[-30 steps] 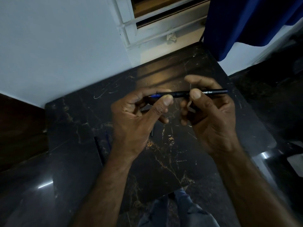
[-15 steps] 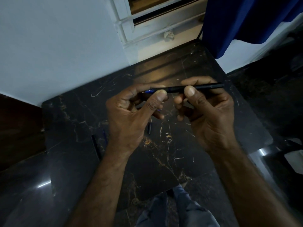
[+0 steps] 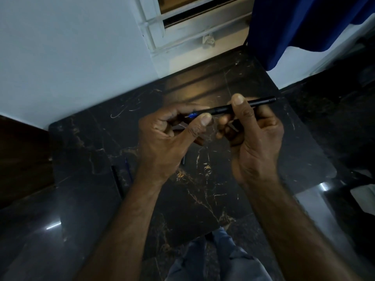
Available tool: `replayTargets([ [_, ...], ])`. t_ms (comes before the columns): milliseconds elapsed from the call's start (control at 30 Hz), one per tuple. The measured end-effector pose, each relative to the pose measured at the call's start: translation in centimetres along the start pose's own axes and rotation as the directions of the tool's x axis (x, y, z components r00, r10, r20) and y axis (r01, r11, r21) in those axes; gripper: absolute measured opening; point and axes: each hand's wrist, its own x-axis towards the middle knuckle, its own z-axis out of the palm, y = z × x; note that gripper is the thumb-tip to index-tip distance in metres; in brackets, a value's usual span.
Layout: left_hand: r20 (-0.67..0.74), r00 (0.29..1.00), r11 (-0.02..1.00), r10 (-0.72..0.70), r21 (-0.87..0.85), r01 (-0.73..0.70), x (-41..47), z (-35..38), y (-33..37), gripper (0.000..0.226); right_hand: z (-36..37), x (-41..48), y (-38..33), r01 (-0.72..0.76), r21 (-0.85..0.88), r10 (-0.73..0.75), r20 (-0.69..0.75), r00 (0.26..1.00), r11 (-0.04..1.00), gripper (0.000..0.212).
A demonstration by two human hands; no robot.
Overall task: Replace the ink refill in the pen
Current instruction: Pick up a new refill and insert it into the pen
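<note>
A dark stone table [image 3: 203,199] with gold cracks fills the middle of a dim room. Closest to us are the person's knees [image 3: 223,260] in blue jeans, poking out under the table's near edge.

On the table, at the left, lies a thin blue stick [image 3: 128,169] beside a long dark thing [image 3: 117,177]. They may be a refill and a pen part, but it is too dark to tell. A small dark piece [image 3: 184,160] lies by the left wrist.

Above the table, both hands hold the pen up in the air. The left hand [image 3: 168,142] pinches the blue tip [image 3: 192,115] between its thumb and first finger. The right hand [image 3: 255,142] has its thumb and fingers curled round the black pen [image 3: 253,102], which lies level and points left.

The blue tip sticks out of the pen's front end. I think the job is in the middle: a refill is partly inside. I cannot tell if it is the old one or the new one. The loose parts on the table have yet to go back on.

Behind the table are a white wall [image 3: 71,57], a window frame [image 3: 182,33] and a blue curtain [image 3: 304,27].
</note>
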Motion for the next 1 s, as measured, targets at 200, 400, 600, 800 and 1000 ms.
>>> replayTargets([
  [200,-0.122,0.893,0.841,-0.433,0.301,0.449,-1.8,-2.6,-10.2,0.023,-2.2,1.0,0.7,-0.014,-0.007,0.013,-0.134,0.991,1.000,0.009],
  [400,-0.164,0.842,0.488,-0.514,0.751,0.445,-5.4,-2.6,-17.8,0.018,-3.1,0.9,1.4,-0.016,-0.001,0.016,-0.135,0.991,1.000,0.014],
  [600,-0.207,0.791,0.410,-0.576,0.763,0.499,-5.4,-2.0,-18.5,0.015,-3.2,0.7,1.6,-0.030,0.003,0.031,-0.141,0.990,1.000,0.015],
  [800,-0.228,0.786,0.810,-0.575,-0.295,0.507,-0.7,0.4,-8.0,0.009,-2.9,1.2,0.5,0.068,0.007,-0.067,-0.110,0.992,0.998,0.013],
  [1000,-0.146,0.911,0.751,-0.385,-0.623,0.218,2.8,2.1,2.0,0.022,-0.9,1.3,-1.8,0.150,-0.008,-0.150,-0.059,0.987,0.989,0.009],
])
